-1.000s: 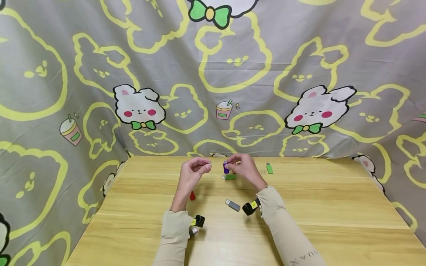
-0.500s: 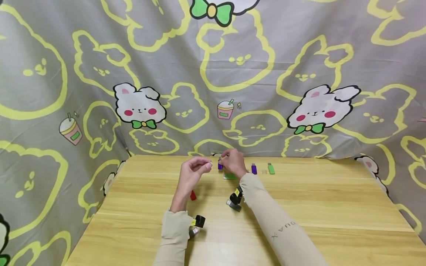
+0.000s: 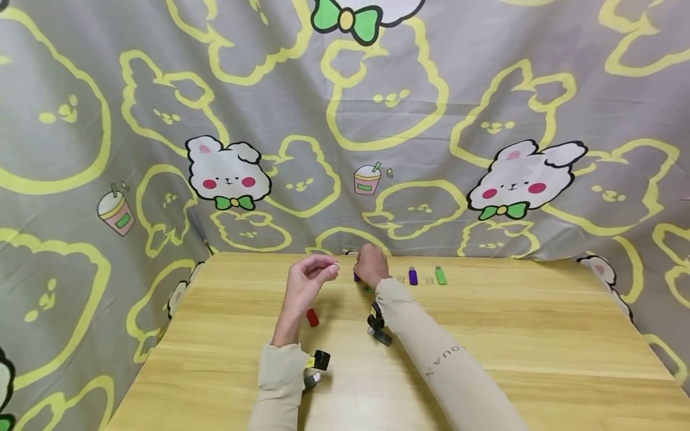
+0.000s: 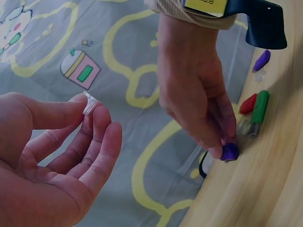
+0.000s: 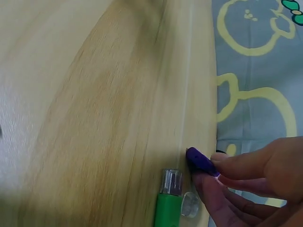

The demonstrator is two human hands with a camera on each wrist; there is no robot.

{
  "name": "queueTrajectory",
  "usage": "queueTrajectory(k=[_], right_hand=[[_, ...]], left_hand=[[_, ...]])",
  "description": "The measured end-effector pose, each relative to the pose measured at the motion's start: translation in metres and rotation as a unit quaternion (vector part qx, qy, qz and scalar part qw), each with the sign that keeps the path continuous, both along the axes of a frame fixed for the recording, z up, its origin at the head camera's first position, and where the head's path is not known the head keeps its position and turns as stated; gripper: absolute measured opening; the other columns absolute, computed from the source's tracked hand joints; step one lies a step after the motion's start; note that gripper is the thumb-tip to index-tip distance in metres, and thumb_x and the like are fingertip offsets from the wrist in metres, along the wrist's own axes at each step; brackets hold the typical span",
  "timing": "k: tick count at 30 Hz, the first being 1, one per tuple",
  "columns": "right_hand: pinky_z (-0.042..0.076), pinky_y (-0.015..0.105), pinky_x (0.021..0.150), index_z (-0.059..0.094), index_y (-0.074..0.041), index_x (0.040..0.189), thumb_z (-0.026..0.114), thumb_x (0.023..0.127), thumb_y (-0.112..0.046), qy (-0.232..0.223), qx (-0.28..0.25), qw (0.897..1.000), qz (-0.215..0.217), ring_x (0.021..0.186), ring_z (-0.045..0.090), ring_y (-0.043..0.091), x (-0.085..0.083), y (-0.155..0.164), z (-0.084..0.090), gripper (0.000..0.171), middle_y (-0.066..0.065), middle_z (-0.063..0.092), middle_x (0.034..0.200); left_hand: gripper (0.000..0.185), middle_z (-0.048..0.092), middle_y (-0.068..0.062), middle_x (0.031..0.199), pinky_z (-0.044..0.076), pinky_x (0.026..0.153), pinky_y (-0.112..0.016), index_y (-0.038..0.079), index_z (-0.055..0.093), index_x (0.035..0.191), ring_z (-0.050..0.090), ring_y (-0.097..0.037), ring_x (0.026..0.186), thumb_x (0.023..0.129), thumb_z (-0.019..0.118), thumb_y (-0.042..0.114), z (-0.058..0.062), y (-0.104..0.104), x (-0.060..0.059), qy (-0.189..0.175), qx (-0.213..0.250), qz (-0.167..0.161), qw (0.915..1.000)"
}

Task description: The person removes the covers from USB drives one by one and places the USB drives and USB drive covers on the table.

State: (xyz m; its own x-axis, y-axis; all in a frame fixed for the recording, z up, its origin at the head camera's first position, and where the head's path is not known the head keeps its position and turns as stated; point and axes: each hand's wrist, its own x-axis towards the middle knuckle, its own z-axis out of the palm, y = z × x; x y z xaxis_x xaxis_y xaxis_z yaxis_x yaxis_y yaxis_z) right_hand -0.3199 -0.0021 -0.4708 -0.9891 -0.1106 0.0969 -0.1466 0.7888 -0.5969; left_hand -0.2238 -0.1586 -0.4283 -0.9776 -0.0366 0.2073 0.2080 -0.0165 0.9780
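Note:
My left hand [image 3: 308, 282] is raised over the table's far part, pinching a small clear plastic cap [image 4: 89, 103] between thumb and forefinger. My right hand [image 3: 372, 265] is at the table's back edge and pinches a purple USB stick [image 5: 200, 161] by thumb and fingers. That stick is low against the wood, mostly hidden by the hand in the head view. Close beside it lie a green USB stick [image 5: 167, 209] with a clear cap over its end, a loose clear cap [image 5: 190, 204] and a red USB stick [image 4: 247, 104].
Farther right along the back edge lie another purple USB stick [image 3: 412, 276], a bright green one [image 3: 441, 276] and small clear caps [image 3: 429, 281]. Nearer are a red stick [image 3: 312, 318] and two grey ones, one [image 3: 381, 337] by the right wrist camera. A patterned curtain [image 3: 302, 227] hangs behind the table.
My right hand has moved left with the purple USB stick and come down at the back edge, uncovering the other purple stick. My left hand stays nearly still with the cap.

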Motion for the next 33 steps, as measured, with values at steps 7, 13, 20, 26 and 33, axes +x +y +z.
queueTrajectory(k=[7, 13, 20, 26, 33], right_hand=[[0.057, 0.041, 0.067, 0.056, -0.009, 0.055, 0.077, 0.082, 0.0, 0.001, 0.037, 0.999, 0.0, 0.067, 0.064, 0.026, -0.003, 0.002, -0.001, 0.035, 0.004, 0.06, 0.059], [0.052, 0.036, 0.058, 0.041, -0.014, 0.051, 0.08, 0.085, -0.006, 0.009, 0.054, 0.998, 0.009, 0.056, 0.055, 0.02, -0.002, 0.004, -0.002, 0.053, 0.0, 0.046, 0.051], [0.043, 0.03, 0.056, 0.055, -0.006, 0.061, 0.08, 0.086, -0.005, 0.024, -0.023, 0.999, 0.01, 0.054, 0.042, 0.014, 0.007, 0.017, 0.004, 0.035, 0.001, 0.049, 0.058], [0.06, 0.036, 0.069, 0.075, 0.001, 0.103, 0.077, 0.091, -0.008, 0.021, -0.122, 0.992, -0.012, 0.067, 0.072, 0.018, 0.029, 0.035, 0.014, 0.016, 0.01, 0.074, 0.084], [0.059, 0.033, 0.062, 0.075, 0.001, 0.105, 0.074, 0.09, -0.003, 0.05, -0.177, 0.983, 0.004, 0.067, 0.071, 0.019, 0.058, 0.056, 0.022, 0.015, 0.01, 0.073, 0.083]], left_hand=[[0.011, 0.072, -0.021, 0.095, 0.06, 0.077, -0.027, -0.01, 0.071, 0.102, 0.07, -0.015, 0.078, 0.092, 0.073, -0.005, 0.001, 0.0, -0.001, 0.0, -0.001, -0.002, 1.0], [0.011, 0.072, -0.021, 0.094, 0.06, 0.076, -0.027, -0.011, 0.071, 0.102, 0.07, -0.014, 0.077, 0.092, 0.072, -0.007, 0.0, 0.0, -0.003, 0.001, 0.0, 0.003, 1.0], [0.011, 0.072, -0.021, 0.095, 0.06, 0.075, -0.026, -0.011, 0.071, 0.102, 0.07, -0.014, 0.077, 0.092, 0.072, -0.007, -0.002, 0.0, -0.004, 0.004, -0.003, 0.005, 1.0], [0.011, 0.073, -0.019, 0.094, 0.059, 0.074, -0.024, -0.01, 0.071, 0.101, 0.069, -0.013, 0.076, 0.092, 0.073, -0.006, -0.005, -0.003, -0.002, -0.006, -0.017, 0.023, 0.9996], [0.009, 0.073, -0.021, 0.094, 0.059, 0.073, -0.023, -0.009, 0.073, 0.1, 0.068, -0.015, 0.076, 0.091, 0.073, -0.006, -0.008, -0.006, -0.003, -0.004, -0.037, 0.021, 0.9991]])
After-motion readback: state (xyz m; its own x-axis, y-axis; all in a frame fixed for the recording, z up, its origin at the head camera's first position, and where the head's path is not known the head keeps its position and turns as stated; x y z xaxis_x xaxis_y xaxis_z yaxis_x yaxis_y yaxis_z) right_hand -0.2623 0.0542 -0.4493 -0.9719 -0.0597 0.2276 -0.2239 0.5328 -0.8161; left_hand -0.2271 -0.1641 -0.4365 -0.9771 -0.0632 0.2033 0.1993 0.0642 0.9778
